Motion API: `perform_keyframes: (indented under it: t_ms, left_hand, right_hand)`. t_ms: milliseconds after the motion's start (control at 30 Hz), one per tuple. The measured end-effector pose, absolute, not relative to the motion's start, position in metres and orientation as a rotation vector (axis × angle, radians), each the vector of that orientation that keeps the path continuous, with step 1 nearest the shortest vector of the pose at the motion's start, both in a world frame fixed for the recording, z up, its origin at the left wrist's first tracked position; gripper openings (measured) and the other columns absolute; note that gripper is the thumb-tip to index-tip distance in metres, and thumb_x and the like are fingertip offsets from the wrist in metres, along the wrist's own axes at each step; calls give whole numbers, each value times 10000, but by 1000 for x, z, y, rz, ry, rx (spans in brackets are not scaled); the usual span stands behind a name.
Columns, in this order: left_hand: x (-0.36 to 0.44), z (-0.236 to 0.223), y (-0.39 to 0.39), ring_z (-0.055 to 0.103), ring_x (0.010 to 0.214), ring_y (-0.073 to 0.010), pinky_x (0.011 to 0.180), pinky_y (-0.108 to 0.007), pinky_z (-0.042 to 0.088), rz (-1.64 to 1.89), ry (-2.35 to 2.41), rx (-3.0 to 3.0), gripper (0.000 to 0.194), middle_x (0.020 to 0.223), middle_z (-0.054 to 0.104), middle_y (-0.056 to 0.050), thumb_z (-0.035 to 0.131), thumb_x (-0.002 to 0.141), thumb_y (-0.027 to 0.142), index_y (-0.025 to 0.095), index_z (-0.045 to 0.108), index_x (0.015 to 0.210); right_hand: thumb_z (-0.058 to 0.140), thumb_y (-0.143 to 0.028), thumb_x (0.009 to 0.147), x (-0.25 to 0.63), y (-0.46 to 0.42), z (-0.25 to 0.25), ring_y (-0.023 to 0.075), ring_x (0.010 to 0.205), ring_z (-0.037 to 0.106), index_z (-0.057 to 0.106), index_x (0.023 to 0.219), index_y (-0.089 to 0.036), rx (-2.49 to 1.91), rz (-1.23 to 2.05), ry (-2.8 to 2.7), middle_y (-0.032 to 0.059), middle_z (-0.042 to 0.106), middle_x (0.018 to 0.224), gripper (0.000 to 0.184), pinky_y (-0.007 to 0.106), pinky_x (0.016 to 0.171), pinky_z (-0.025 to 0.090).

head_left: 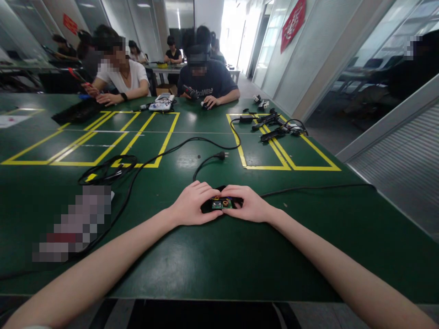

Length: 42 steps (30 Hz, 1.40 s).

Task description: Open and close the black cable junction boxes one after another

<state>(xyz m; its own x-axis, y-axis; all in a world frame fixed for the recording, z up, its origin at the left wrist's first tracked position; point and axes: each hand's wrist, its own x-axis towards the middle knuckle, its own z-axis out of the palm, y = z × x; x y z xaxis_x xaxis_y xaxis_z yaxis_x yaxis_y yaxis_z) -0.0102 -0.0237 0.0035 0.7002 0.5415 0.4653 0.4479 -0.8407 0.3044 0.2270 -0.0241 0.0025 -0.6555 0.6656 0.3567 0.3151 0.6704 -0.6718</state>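
Observation:
In the middle of the table, my left hand (pixel 195 204) and my right hand (pixel 253 204) face each other, fingers curled round a small dark device. Inside its black casing, a green circuit board (pixel 217 204) shows, with metal parts and a copper-coloured coil. My left fingers and thumb grip its left side, and my right fingers and thumb its right side. The fingers cover most of the casing. A black power plug (pixel 221 156) lies just beyond my hands, and its cord runs back toward the device.
A long black cable (pixel 178 145) crosses the table, with a coiled cable (pixel 118 169) at left beside a blurred flat object (pixel 80 219). Yellow tape (pixel 267 167) marks rectangles. Black tools or parts (pixel 270 125) lie far right. Two people (pixel 207 77) work opposite; a black tray (pixel 80 112) is far left.

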Motion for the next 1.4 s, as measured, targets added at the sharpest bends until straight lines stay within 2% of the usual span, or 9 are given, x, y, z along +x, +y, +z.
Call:
perform_keyframes:
  t_ms: [100,300,500,667,967,1267,1400]
  left_hand:
    - [-10,1,-23,690,929,-222,841,-368,478,770,836,2753,306,1008,751,-78,611,956,395,184,648,1173]
    - [-9,-2,-21,681,1018,-248,1011,-455,467,787,1006,2712,307,1107,742,-85,623,940,345,200,637,1210]
    - [-9,-3,-19,653,1102,-272,1001,-456,507,766,1015,2705,320,1167,716,-111,602,952,338,191,642,1234]
    - [-10,-3,-18,655,1102,-273,996,-455,517,752,1010,2694,310,1170,715,-109,604,946,332,199,647,1223]
    - [-9,-3,-18,663,1124,-272,996,-451,520,747,1004,2690,318,1185,730,-108,623,942,322,200,646,1234]
    - [-9,-5,-18,675,1156,-280,1025,-467,538,807,1034,2663,368,1228,730,-119,639,935,339,198,632,1275]
    - [-9,-7,-17,654,1235,-289,1084,-485,524,814,1030,2661,413,1312,704,-133,648,939,361,194,615,1316]
  right_hand:
    - [717,-308,899,229,-24,-1,207,883,699,740,1138,-198,-761,709,-2268,91,730,1050,264,340,806,588]
    - [731,-405,913,238,-17,-6,226,929,701,727,1197,-233,-870,507,-2234,99,696,1115,332,357,801,604]
    - [769,-498,881,241,-12,-8,212,825,684,741,1025,-221,-975,398,-2205,63,692,932,314,333,745,582]
    - [776,-547,859,241,-10,-11,200,752,666,727,927,-219,-1028,360,-2233,47,694,858,339,318,687,538]
    - [804,-511,839,241,-9,-9,174,683,625,670,809,-213,-1073,380,-2277,21,677,778,328,286,634,465]
    - [802,-558,810,243,-10,-10,199,725,662,721,920,-219,-1150,337,-2271,44,727,849,365,313,672,501]
    - [725,-456,868,248,-8,-7,198,716,658,728,1003,-205,-1162,408,-2210,56,734,872,286,317,650,516]
